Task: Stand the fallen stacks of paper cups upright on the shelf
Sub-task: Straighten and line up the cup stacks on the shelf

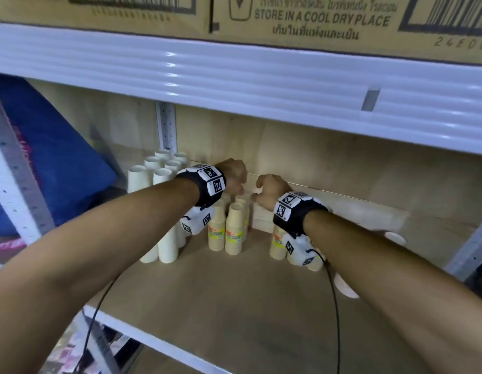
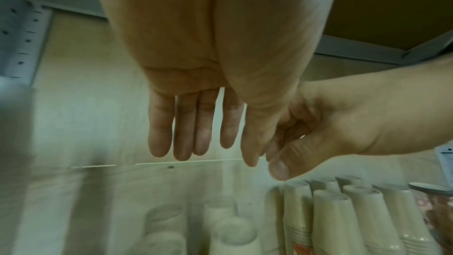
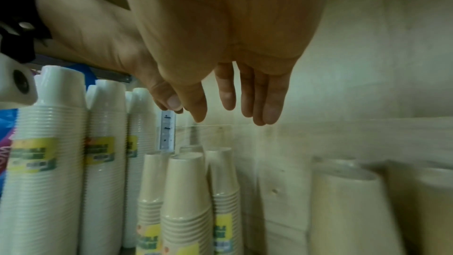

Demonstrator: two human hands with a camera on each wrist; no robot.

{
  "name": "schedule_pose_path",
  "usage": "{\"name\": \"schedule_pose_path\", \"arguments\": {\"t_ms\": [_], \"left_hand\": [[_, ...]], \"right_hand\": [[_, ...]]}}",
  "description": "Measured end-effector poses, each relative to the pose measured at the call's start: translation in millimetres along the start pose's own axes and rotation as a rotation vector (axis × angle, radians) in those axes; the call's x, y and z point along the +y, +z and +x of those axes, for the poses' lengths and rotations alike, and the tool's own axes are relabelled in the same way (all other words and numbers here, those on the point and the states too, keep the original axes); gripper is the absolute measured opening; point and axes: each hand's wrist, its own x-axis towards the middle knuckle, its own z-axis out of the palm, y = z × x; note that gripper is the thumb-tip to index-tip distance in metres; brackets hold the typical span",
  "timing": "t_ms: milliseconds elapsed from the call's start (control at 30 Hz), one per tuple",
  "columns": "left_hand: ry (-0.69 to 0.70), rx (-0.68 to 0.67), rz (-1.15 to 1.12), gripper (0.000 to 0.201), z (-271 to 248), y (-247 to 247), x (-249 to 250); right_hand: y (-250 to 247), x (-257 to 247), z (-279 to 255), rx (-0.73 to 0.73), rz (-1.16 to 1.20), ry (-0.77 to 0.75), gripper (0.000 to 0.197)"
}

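Observation:
Both of my hands reach deep into the shelf and hold nothing. In the left wrist view my left hand [image 1: 236,176] [image 2: 196,133] hangs with its fingers straight. My right hand [image 1: 267,194] [image 3: 235,100] hangs the same way, close beside it. Under them, beige labelled cup stacks [image 1: 234,230] [image 3: 186,201] stand upright. Taller white cup stacks [image 1: 167,244] [image 3: 49,143] stand to their left. One beige stack [image 1: 278,245] stands under my right wrist. Behind my right forearm, two white cup ends [image 1: 395,238] [image 1: 345,287] show; the rest of them is hidden.
The wooden shelf board [image 1: 234,292] has bare room at the front. A white shelf edge [image 1: 234,76] hangs low overhead, with cardboard boxes [image 1: 315,20] above it. A blue bag [image 1: 45,157] fills the bay on the left. A perforated post [image 1: 165,125] stands at the back.

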Motion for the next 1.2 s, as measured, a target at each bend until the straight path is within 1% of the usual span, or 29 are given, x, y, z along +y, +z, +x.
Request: {"name": "schedule_pose_path", "arguments": {"t_ms": [133,233,300,433,533,700,833,933,1100,1200], "left_hand": [[-0.024,-0.018,0.061,0.04,-14,6,-13],[-0.057,-0.072,0.064,0.038,-20,15,-23],[-0.062,-0.095,0.067,0.038,-26,21,-26],[-0.037,-0.113,0.055,0.034,-32,31,-25],[-0.016,-0.111,0.061,0.032,-33,38,-28],[-0.006,-0.068,0.064,0.028,-34,43,-32],[0.001,-0.085,0.024,0.031,-35,45,-35],[0.002,-0.091,-0.003,0.035,-39,46,-37],[0.006,-0.094,-0.098,0.037,-42,45,-39],[0.01,-0.112,-0.097,0.037,-44,41,-32]], "right_hand": [[19,-24,2,-0.056,0.026,-0.07,0.039],[32,-37,2,-0.067,0.036,-0.08,0.033],[37,-43,2,-0.072,0.044,-0.077,0.034],[44,-46,2,-0.107,0.023,-0.073,0.03],[49,-46,3,-0.112,0.032,-0.068,0.025],[52,-48,2,-0.111,0.027,-0.042,0.019],[55,-48,1,-0.133,-0.001,-0.029,0.018],[55,-46,-2,-0.183,0.001,-0.027,0.021],[50,-44,-8,-0.183,0.002,-0.013,0.026],[44,-39,-14,-0.172,-0.003,0.021,0.037]]}}
